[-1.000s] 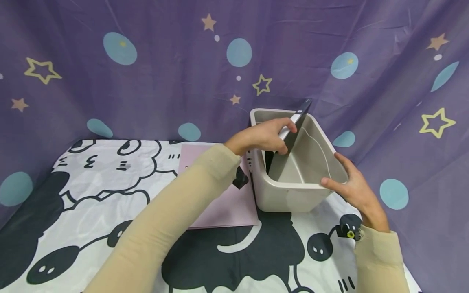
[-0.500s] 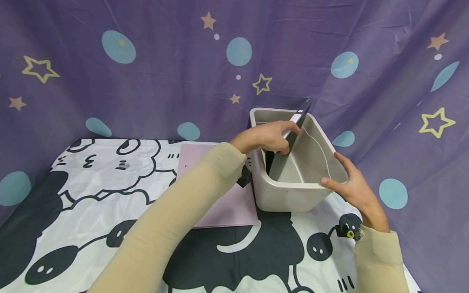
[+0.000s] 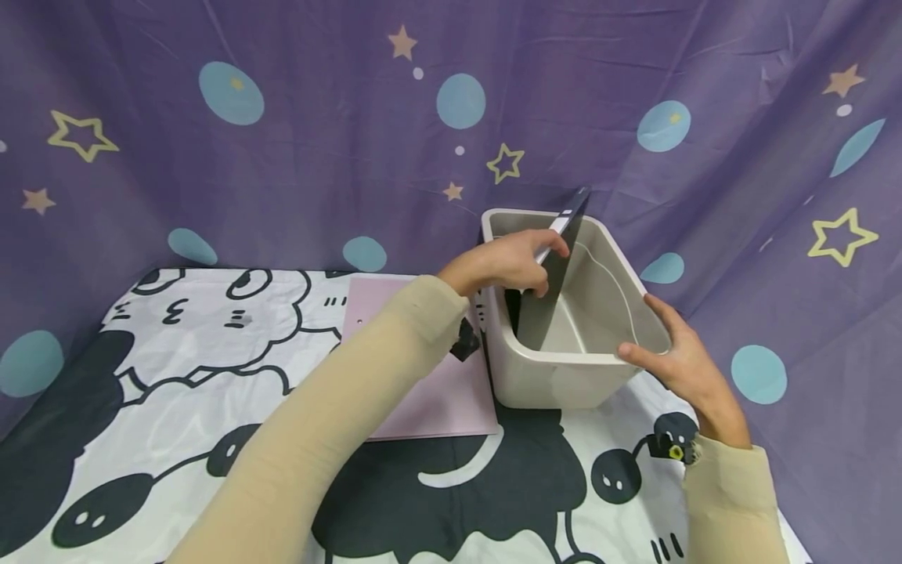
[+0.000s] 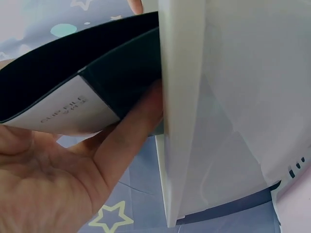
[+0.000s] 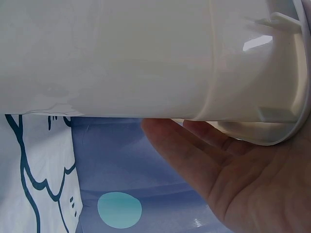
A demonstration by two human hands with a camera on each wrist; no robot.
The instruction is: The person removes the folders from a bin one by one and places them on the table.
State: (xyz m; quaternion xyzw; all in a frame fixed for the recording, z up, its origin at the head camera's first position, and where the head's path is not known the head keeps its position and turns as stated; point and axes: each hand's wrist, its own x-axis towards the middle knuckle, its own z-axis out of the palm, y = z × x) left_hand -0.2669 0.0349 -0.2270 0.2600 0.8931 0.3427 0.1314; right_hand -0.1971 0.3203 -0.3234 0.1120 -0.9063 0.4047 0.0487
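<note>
A light grey plastic bin stands on the patterned cloth, its mouth facing up. A dark clip file folder stands on edge inside it, with one corner rising above the far rim. My left hand grips this folder along its white spine; printed letters show on the spine label in the left wrist view. The thumb and fingers lie on either side of the folder. My right hand holds the bin's near right corner, thumb over the rim. In the right wrist view its fingers press the outer wall.
A pink flat folder or board lies left of the bin, partly under my left forearm. Something black stands inside the bin by its left wall. A purple curtain hangs close behind the bin.
Over the last half second my left hand and the clip file folder have shifted slightly left. Before that, the hand slid a little right. The right hand and bin stay put.
</note>
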